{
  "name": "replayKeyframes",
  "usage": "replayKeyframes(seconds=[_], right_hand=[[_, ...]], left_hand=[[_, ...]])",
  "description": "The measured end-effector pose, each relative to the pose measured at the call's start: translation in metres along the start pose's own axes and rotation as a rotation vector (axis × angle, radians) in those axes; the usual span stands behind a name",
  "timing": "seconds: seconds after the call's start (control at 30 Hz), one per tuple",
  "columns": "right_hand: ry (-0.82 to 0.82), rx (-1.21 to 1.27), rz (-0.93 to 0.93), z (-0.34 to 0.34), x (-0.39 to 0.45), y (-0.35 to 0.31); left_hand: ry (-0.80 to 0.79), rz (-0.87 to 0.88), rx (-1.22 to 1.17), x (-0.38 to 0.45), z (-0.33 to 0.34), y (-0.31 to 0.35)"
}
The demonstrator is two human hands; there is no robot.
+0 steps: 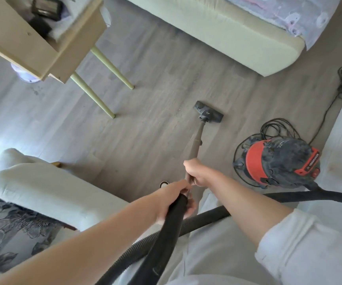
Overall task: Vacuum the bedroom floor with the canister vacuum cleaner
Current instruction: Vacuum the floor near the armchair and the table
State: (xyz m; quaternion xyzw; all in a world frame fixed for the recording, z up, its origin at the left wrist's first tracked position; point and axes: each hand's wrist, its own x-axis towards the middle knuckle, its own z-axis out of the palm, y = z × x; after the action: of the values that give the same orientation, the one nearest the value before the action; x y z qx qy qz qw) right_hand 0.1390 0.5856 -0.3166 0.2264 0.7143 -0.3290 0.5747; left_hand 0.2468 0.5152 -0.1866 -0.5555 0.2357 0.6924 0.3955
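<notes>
We look down on a grey wood-look floor [155, 64] that fills most of the view. At the far side lies a bed [217, 31] with a pale green padded base and a patterned cover on top. At the near left we see a second pale upholstered piece [42, 186] with a dark flowered fabric beside it. At the far left stands a light wooden bench [42, 44] on slim green legs, carrying a dark framed object that we cannot identify.

On the right, near the wall, sits the canister vacuum cleaner [279, 161], a red drum with a dusty black top, resting on the floor. Its black power cord [277, 126] lies in loose coils behind it and runs off toward the far right along the wall. A black ribbed hose [207, 218] leaves the canister, passes under our right forearm and curves round to the near edge.

The wand [196, 145] slants from our hands toward the middle of the floor, ending in the black floor head [208, 112], which sits flat on the boards, well apart from the bench legs and the bed.

Our right hand [198, 173] is wrapped around the wand further down. Our left hand [174, 200] grips the thick black hose end just behind it, the two hands nearly touching.
</notes>
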Motion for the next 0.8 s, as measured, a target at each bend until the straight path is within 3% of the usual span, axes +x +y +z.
replayKeyframes(seconds=[0.17,0.3,0.57,0.8], right_hand=[[0.081,-0.065,-0.042,-0.022,0.041,-0.029],[0.052,-0.120,-0.053,0.004,0.044,-0.039],[-0.120,-0.337,-0.037,0.107,-0.012,-0.006],[-0.259,-0.478,0.019,0.109,-0.055,0.050]], left_hand=[[-0.057,0.093,-0.095,0.043,0.016,0.028],[0.008,0.130,-0.144,0.048,-0.005,0.027],[0.095,0.120,-0.338,0.001,-0.070,-0.050],[0.105,0.050,-0.483,-0.023,-0.050,-0.127]])
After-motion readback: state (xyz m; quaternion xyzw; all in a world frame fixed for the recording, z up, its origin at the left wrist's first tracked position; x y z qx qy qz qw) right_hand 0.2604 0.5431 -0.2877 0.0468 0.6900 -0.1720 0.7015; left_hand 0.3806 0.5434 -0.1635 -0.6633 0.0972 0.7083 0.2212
